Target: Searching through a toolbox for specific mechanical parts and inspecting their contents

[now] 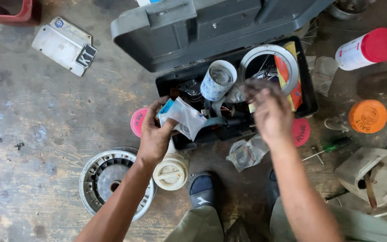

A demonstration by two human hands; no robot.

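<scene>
While both hands hover over it, the open grey toolbox (229,40) sits on a stained, scuffed concrete floor (36,134), lid flipped away from the person, tray so crammed that most bits are hard to make out. Below the left hand (154,134) lies a round finned metal wheel (106,179), half covered by the forearm, with a cream plastic cap (171,172) just beside it. That hand is pinching a small clear plastic bag (182,117) between thumb and fingers at the box's near edge; its long axis runs slantwise, pointing down toward the right hand. The right hand (269,110) is blurred over the tray, fingers loosely spread, holding nothing I can see. Just beyond it stands a paper-wrapped jar (218,80). A green screwdriver (330,147) lies off to its right.
</scene>
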